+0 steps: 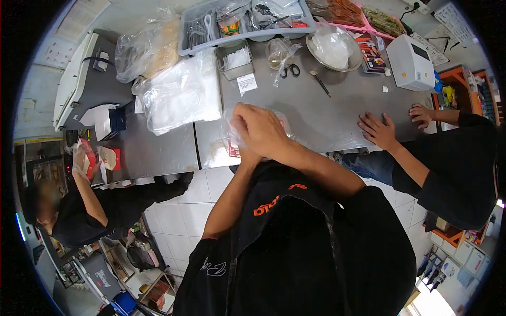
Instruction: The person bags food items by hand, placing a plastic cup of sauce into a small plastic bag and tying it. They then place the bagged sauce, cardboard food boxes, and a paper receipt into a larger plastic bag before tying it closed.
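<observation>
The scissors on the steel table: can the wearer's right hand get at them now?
Probably yes: bare table lies between the right hand and the scissors, though that hand now holds a clear bag.

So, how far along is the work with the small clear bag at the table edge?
Done: no finished bag shows near the hands. In hand: the right hand closes over a small clear bag with something red inside, at the steel table edge; the left hand is mostly hidden beneath. Left: the pile of clear plastic beside it and the scissors lie untouched.
</observation>
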The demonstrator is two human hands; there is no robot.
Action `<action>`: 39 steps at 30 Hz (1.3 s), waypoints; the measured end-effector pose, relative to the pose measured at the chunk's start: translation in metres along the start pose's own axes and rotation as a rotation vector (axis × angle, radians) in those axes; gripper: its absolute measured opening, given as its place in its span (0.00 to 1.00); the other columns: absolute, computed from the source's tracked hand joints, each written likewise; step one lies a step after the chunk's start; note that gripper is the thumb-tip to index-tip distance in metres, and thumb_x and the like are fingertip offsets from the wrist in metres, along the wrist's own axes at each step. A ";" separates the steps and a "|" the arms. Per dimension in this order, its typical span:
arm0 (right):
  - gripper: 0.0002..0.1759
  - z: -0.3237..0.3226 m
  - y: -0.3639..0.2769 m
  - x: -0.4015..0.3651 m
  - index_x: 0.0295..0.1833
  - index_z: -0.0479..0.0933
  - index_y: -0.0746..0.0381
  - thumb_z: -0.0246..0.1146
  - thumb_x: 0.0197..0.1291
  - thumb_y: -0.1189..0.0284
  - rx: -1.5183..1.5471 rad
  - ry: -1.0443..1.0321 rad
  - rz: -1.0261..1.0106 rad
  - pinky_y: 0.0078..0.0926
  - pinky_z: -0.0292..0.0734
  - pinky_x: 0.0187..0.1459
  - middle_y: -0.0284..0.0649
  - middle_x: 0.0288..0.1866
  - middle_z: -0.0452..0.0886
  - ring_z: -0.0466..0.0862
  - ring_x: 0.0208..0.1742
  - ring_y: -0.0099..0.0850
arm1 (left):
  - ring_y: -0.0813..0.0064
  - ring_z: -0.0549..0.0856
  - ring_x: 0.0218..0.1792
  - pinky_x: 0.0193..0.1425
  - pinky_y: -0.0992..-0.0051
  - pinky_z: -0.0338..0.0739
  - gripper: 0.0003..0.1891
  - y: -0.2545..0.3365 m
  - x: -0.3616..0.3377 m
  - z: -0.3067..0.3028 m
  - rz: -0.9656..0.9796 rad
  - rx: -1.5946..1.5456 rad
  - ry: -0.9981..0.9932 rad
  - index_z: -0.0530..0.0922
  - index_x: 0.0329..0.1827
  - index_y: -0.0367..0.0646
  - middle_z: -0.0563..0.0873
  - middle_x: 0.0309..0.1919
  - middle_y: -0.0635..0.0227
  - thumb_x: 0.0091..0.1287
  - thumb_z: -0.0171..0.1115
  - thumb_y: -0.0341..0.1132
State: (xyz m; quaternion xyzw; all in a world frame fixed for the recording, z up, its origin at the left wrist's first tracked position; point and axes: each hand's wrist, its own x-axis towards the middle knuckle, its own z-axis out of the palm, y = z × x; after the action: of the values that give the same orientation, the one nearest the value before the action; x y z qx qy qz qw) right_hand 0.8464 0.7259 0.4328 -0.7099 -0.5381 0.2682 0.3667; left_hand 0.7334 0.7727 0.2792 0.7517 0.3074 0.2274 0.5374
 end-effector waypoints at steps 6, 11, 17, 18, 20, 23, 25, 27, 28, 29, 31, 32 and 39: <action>0.40 -0.036 0.037 -0.023 0.73 0.68 0.63 0.72 0.53 0.75 0.825 0.089 -0.282 0.42 0.60 0.78 0.50 0.77 0.68 0.67 0.79 0.41 | 0.62 0.86 0.57 0.62 0.61 0.79 0.25 -0.014 -0.005 -0.010 -0.076 -0.076 0.051 0.78 0.64 0.33 0.85 0.59 0.56 0.67 0.70 0.36; 0.53 0.045 0.103 -0.057 0.83 0.53 0.66 0.73 0.56 0.68 0.293 -0.005 -0.097 0.41 0.54 0.81 0.52 0.82 0.60 0.58 0.84 0.44 | 0.54 0.81 0.62 0.70 0.56 0.72 0.18 0.045 0.007 -0.014 0.009 -0.111 0.097 0.82 0.56 0.33 0.85 0.57 0.53 0.65 0.64 0.33; 0.44 0.118 0.137 -0.033 0.71 0.70 0.63 0.75 0.56 0.50 1.144 0.015 -0.041 0.41 0.60 0.77 0.48 0.68 0.74 0.67 0.76 0.44 | 0.44 0.71 0.71 0.81 0.51 0.58 0.25 0.120 -0.013 -0.010 0.478 0.057 -0.356 0.80 0.55 0.38 0.79 0.61 0.49 0.55 0.70 0.38; 0.40 0.129 0.145 -0.029 0.67 0.72 0.62 0.74 0.57 0.48 1.538 -0.065 -0.021 0.40 0.62 0.76 0.46 0.64 0.76 0.69 0.73 0.42 | 0.45 0.69 0.74 0.82 0.51 0.57 0.29 0.126 -0.020 -0.007 0.646 0.070 -0.523 0.79 0.57 0.37 0.77 0.63 0.48 0.54 0.74 0.43; 0.35 0.139 0.158 -0.023 0.62 0.75 0.60 0.73 0.58 0.48 1.481 -0.045 -0.039 0.41 0.64 0.73 0.44 0.60 0.78 0.73 0.69 0.41 | 0.47 0.67 0.77 0.82 0.52 0.57 0.44 0.098 -0.041 -0.025 0.789 -0.084 -0.338 0.73 0.67 0.34 0.73 0.69 0.46 0.49 0.81 0.50; 0.30 0.142 0.160 -0.020 0.58 0.77 0.57 0.72 0.58 0.50 0.139 0.228 -0.104 0.45 0.66 0.71 0.42 0.57 0.78 0.75 0.65 0.42 | 0.50 0.66 0.79 0.82 0.50 0.57 0.68 0.061 -0.021 -0.048 0.672 -0.013 0.208 0.54 0.80 0.31 0.65 0.77 0.41 0.41 0.87 0.57; 0.26 0.148 0.166 -0.020 0.57 0.79 0.58 0.71 0.57 0.57 0.110 0.278 -0.196 0.48 0.67 0.68 0.44 0.58 0.78 0.75 0.64 0.45 | 0.51 0.68 0.78 0.82 0.52 0.58 0.73 0.052 -0.009 -0.060 0.462 0.095 0.114 0.48 0.83 0.31 0.65 0.77 0.42 0.42 0.86 0.59; 0.24 0.134 0.148 -0.017 0.56 0.80 0.58 0.71 0.55 0.61 0.127 0.317 -0.242 0.50 0.66 0.67 0.45 0.58 0.78 0.74 0.64 0.47 | 0.52 0.71 0.75 0.81 0.57 0.61 0.68 0.036 -0.004 -0.060 0.351 0.241 -0.161 0.50 0.83 0.31 0.71 0.73 0.46 0.48 0.83 0.59; 0.23 0.115 0.124 -0.017 0.55 0.81 0.58 0.71 0.54 0.62 0.163 0.335 -0.238 0.50 0.65 0.67 0.45 0.58 0.78 0.73 0.65 0.48 | 0.53 0.72 0.73 0.80 0.57 0.62 0.65 0.029 -0.003 -0.052 0.306 0.270 -0.217 0.52 0.82 0.32 0.71 0.72 0.46 0.49 0.81 0.59; 0.22 0.096 0.100 -0.018 0.54 0.82 0.58 0.71 0.53 0.63 0.199 0.352 -0.234 0.51 0.64 0.67 0.45 0.58 0.78 0.73 0.65 0.49 | 0.54 0.72 0.72 0.78 0.58 0.62 0.63 0.024 0.001 -0.046 0.273 0.276 -0.230 0.53 0.81 0.32 0.72 0.70 0.47 0.51 0.79 0.59; 0.23 0.084 0.086 -0.017 0.53 0.82 0.58 0.72 0.50 0.63 -0.050 0.445 -0.376 0.50 0.62 0.68 0.43 0.57 0.78 0.71 0.66 0.48 | 0.55 0.73 0.69 0.76 0.59 0.64 0.57 0.016 0.004 -0.033 0.195 0.252 -0.204 0.56 0.78 0.32 0.73 0.68 0.49 0.55 0.76 0.60; 0.21 0.074 0.078 -0.012 0.47 0.84 0.59 0.72 0.44 0.63 0.020 0.368 -0.325 0.48 0.59 0.69 0.41 0.55 0.78 0.71 0.67 0.46 | 0.56 0.74 0.67 0.74 0.59 0.65 0.55 0.014 0.005 -0.028 0.162 0.228 -0.176 0.57 0.77 0.32 0.74 0.67 0.49 0.56 0.74 0.60; 0.18 0.035 0.046 -0.011 0.44 0.82 0.63 0.71 0.45 0.70 -0.147 0.030 -0.421 0.47 0.57 0.71 0.40 0.57 0.79 0.71 0.68 0.42 | 0.61 0.78 0.56 0.65 0.63 0.70 0.39 0.010 0.004 0.001 0.007 0.138 -0.047 0.67 0.68 0.34 0.79 0.58 0.54 0.68 0.60 0.60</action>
State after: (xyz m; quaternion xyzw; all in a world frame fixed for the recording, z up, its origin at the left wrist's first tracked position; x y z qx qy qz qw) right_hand 0.8419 0.7168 0.3751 -0.6107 -0.6871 0.1352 0.3698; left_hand 0.7386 0.7727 0.2885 0.7931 0.3073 0.1899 0.4904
